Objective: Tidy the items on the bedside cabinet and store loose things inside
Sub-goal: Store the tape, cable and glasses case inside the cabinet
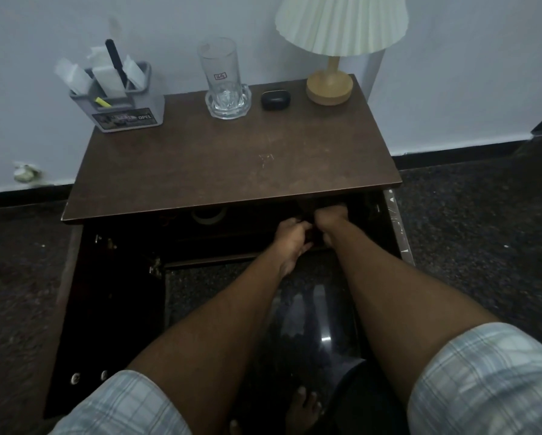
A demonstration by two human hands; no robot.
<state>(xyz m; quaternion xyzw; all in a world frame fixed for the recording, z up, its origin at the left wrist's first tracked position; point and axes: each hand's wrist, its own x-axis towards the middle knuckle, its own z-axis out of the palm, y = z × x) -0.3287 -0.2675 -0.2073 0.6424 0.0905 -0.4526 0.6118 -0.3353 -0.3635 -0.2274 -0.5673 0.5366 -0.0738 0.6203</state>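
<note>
Head view: cabinet top [232, 158], pale wall [451, 89]

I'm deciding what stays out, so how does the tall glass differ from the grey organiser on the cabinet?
The glass is clear and round; the organiser is opaque grey and boxy. The glass looks empty; the organiser holds white packets, a black stick and a yellow item. The glass stands mid-back, the organiser at the back left corner. Both stand upright on the cabinet top near the wall.
</note>
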